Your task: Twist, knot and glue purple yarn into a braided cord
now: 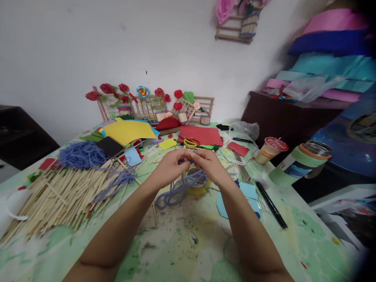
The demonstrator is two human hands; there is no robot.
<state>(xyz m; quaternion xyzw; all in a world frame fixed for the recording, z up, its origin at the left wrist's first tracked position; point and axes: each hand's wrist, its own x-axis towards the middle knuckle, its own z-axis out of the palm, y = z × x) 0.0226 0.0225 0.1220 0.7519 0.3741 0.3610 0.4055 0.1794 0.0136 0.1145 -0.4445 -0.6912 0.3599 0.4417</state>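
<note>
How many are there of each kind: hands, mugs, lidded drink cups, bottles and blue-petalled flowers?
Left hand and right hand: 2
White mug: 1
Lidded drink cup: 1
Green bottle: 1
Blue-petalled flower: 1
Total: 6

Purple yarn [179, 189] in loose loops

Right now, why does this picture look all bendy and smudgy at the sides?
In the head view, probably a wide lens, so the green bottle leans outward; in the head view, the colourful stack looks smeared, with black at the right-hand corners; in the head view, soft light leaves a faint shadow beside that stack on the wall.
</note>
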